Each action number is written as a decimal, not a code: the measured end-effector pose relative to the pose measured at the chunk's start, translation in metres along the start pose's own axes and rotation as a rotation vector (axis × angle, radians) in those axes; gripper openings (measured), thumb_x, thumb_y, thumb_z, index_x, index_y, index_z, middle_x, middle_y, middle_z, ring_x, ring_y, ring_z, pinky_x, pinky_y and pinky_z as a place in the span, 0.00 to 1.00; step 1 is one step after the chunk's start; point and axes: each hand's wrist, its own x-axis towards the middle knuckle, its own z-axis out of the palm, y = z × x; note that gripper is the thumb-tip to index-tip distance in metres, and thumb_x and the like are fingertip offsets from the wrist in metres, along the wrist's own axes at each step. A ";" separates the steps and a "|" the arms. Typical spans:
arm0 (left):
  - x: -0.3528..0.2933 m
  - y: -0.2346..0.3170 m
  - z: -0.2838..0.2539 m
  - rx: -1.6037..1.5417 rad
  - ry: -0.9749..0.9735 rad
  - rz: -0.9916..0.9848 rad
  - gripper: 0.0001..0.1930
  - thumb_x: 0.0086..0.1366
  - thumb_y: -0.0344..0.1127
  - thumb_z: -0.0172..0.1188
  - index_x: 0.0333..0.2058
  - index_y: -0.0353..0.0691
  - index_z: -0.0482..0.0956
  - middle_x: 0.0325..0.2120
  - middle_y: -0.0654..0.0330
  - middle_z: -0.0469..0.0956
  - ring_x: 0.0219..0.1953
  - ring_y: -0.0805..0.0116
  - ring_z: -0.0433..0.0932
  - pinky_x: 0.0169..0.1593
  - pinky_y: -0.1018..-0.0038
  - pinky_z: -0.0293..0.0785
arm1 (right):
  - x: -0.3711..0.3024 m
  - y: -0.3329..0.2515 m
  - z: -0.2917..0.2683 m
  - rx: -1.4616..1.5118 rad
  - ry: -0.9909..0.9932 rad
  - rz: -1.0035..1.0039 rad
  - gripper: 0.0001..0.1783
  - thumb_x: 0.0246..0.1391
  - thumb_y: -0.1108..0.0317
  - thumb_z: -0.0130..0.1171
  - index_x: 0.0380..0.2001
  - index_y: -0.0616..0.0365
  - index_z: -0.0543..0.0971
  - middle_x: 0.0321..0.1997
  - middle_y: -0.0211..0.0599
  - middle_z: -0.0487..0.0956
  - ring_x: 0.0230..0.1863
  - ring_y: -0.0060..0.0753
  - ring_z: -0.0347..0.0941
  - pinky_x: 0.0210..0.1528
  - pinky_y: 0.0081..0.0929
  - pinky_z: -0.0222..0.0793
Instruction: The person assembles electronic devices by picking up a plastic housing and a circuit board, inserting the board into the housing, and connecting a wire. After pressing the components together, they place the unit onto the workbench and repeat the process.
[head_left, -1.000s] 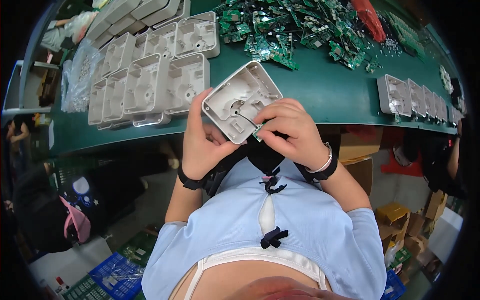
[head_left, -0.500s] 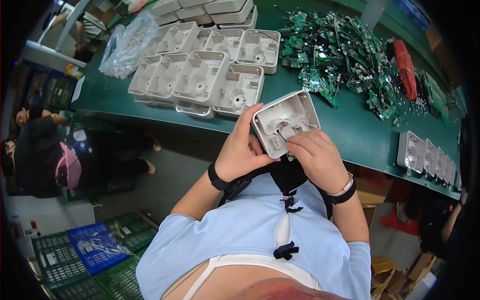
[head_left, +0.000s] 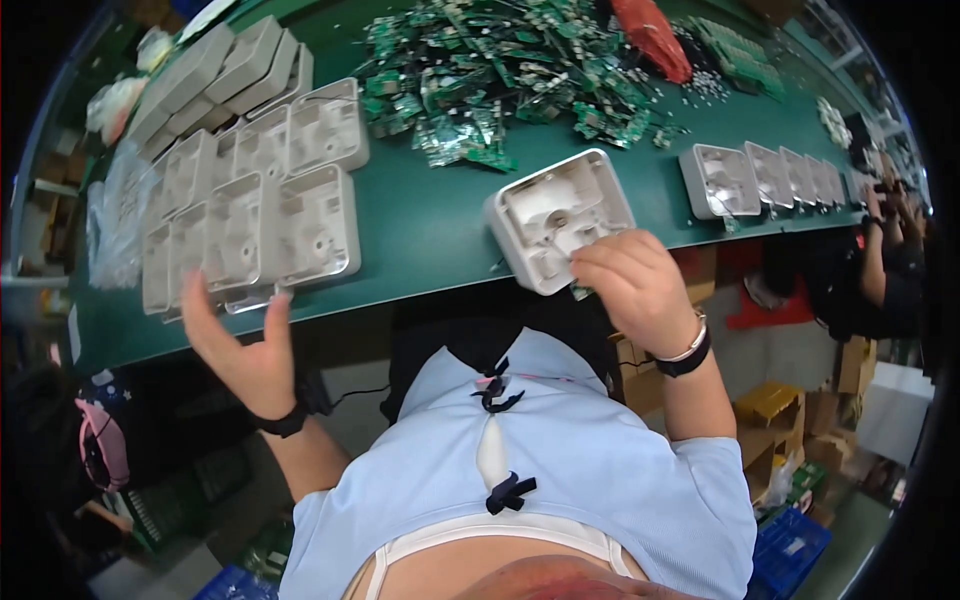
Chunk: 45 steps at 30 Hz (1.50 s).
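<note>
A white plastic housing point(head_left: 515, 215), an open box with molded posts and a round recess, rests at the table's front edge with its open side up. My right hand point(head_left: 635, 290) pinches the near right rim of this housing. A bit of green circuit board point(head_left: 581, 291) shows just below those fingertips. Away to the left, my left hand point(head_left: 245, 355) is open, with thumb and fingers apart and nothing in it. It is close to the front of a group of similar empty housings point(head_left: 318, 225).
Loose green circuit boards point(head_left: 470, 85) lie heaped at the back, beside a red bag point(head_left: 652, 38). A row of housings point(head_left: 722, 182) stands at the right. Upturned housings point(head_left: 245, 65) are stacked far left, behind a clear plastic bag point(head_left: 118, 215).
My left hand has let go of the housing and moved left to the grouped housings. The held housing now rests on the table, with my right hand still at its rim. The view has shifted right.
</note>
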 end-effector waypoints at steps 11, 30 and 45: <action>0.010 -0.021 0.020 0.525 -0.305 -0.077 0.45 0.58 0.66 0.72 0.65 0.40 0.74 0.67 0.44 0.70 0.69 0.41 0.69 0.69 0.36 0.58 | -0.051 0.053 -0.044 -0.274 -0.084 0.218 0.11 0.49 0.81 0.63 0.38 0.60 0.81 0.42 0.39 0.85 0.44 0.48 0.80 0.48 0.41 0.74; 0.007 -0.081 0.024 0.516 -0.065 -0.012 0.34 0.61 0.60 0.72 0.51 0.33 0.82 0.61 0.46 0.78 0.59 0.41 0.77 0.63 0.47 0.68 | -0.079 0.085 -0.069 -0.398 -0.093 0.309 0.09 0.51 0.79 0.64 0.37 0.56 0.83 0.41 0.33 0.85 0.44 0.41 0.81 0.49 0.36 0.74; 0.013 0.085 0.012 -0.441 -0.354 0.357 0.38 0.42 0.62 0.79 0.41 0.36 0.76 0.60 0.38 0.73 0.61 0.36 0.73 0.69 0.41 0.62 | -0.111 0.122 -0.102 -0.561 -0.135 0.455 0.10 0.62 0.78 0.61 0.45 0.59 0.83 0.49 0.39 0.86 0.49 0.48 0.83 0.52 0.41 0.73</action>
